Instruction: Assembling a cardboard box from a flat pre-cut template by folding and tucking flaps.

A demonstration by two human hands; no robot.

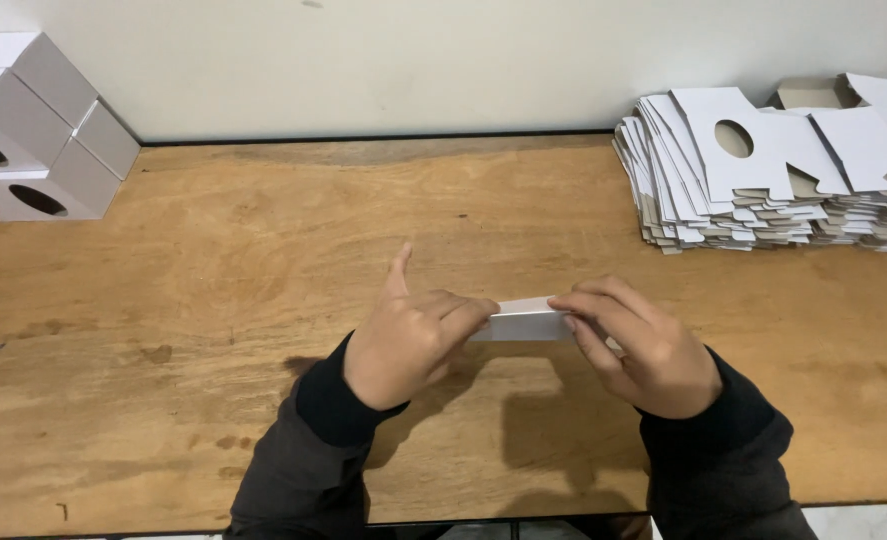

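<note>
From the head camera, the left hand [408, 345] and the right hand [643, 350] hold a small white box [525, 320] between them, above the middle of the wooden table [263, 250]. The fingers of both hands are closed on its ends; it seems partly folded, though the hands hide much of it. Flat white blanks [763, 170] lie stacked at the far right, finished boxes [33, 130] at the far left.
</note>
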